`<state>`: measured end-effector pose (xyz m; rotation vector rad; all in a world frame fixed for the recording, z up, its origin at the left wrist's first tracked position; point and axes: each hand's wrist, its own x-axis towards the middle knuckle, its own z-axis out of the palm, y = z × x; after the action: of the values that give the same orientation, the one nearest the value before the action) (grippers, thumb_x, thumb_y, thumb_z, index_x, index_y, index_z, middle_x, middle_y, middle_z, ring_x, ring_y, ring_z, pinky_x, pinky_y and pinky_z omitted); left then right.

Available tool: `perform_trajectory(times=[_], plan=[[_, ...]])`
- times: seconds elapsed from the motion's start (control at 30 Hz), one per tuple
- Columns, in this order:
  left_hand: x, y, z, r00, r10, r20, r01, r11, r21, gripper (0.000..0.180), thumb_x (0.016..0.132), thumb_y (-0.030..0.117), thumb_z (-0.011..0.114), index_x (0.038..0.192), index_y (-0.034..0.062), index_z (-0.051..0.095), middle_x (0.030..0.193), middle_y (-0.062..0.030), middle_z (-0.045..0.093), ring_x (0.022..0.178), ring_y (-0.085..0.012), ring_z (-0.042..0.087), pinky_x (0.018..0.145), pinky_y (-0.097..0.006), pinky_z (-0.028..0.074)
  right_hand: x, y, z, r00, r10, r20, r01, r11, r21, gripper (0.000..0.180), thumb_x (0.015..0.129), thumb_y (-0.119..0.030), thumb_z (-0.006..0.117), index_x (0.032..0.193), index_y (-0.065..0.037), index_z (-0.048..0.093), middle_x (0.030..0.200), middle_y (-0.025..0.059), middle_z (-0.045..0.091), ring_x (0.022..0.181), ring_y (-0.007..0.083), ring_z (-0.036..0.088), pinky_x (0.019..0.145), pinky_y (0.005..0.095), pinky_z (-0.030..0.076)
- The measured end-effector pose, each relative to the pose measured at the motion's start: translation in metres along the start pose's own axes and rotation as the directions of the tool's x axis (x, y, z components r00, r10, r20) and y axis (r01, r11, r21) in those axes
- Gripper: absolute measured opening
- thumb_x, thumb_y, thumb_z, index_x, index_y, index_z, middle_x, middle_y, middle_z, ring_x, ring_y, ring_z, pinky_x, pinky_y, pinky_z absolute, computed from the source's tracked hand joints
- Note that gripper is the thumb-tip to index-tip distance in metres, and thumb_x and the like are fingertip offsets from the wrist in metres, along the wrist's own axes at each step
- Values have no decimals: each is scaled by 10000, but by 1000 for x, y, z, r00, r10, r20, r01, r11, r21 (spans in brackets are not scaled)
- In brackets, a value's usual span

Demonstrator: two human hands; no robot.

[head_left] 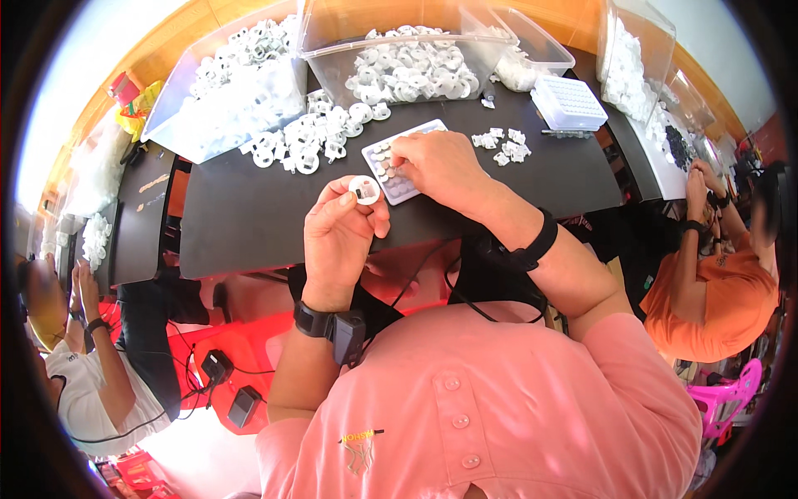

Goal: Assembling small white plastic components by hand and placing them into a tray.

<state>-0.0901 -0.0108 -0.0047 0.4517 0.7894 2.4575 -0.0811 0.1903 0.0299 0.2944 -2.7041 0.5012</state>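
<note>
White parts [413,71] lie in clear bins [328,73], round pieces [386,173] in a tray [402,200].

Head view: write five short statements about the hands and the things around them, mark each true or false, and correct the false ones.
1. The left hand holds a round white part. True.
2. The right hand hangs away from the table. False: it is at the shallow white tray.
3. Small white parts lie on the dark table, to the right of the tray. True.
4. The clear bin behind the tray is filled with black parts. False: the pieces in it are white.
5. Black bands are worn on both wrists. True.
</note>
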Motion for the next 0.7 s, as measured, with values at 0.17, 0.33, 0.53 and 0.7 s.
perform_trajectory(times=[0.17,0.33,0.53,0.7], plan=[[0,0,-1,1000,-9,3,9,1000,1,217,953,165,584,1092,-1,573,1003,-169,629,758,-253,582,618,-335,448,1,7,-2,1000,23,13,-24,997,73,63,797,-158,698,814,-99,687,792,92,700,751,309,678,648,426,507],[1,0,6,1000,6,-14,-6,999,-32,204,947,146,598,1082,-6,598,951,-169,645,756,-260,611,619,-342,475,0,8,-2,999,28,16,-30,993,117,60,804,-174,699,833,-122,698,816,78,706,762,307,681,654,417,514],[3,0,7,1000,1,-28,-3,997,-72,189,935,131,620,1065,-6,619,897,-176,665,751,-273,640,625,-353,501,0,5,-4,999,-24,23,23,999,32,45,823,-173,670,840,-136,689,844,77,706,767,318,681,654,437,520],[2,0,4,1000,23,-13,-23,1000,0,217,938,171,608,1081,8,593,959,-150,636,751,-255,603,618,-338,463,2,7,-3,997,-28,68,26,999,33,39,832,-156,651,845,-119,651,841,90,699,774,331,680,657,457,518]])
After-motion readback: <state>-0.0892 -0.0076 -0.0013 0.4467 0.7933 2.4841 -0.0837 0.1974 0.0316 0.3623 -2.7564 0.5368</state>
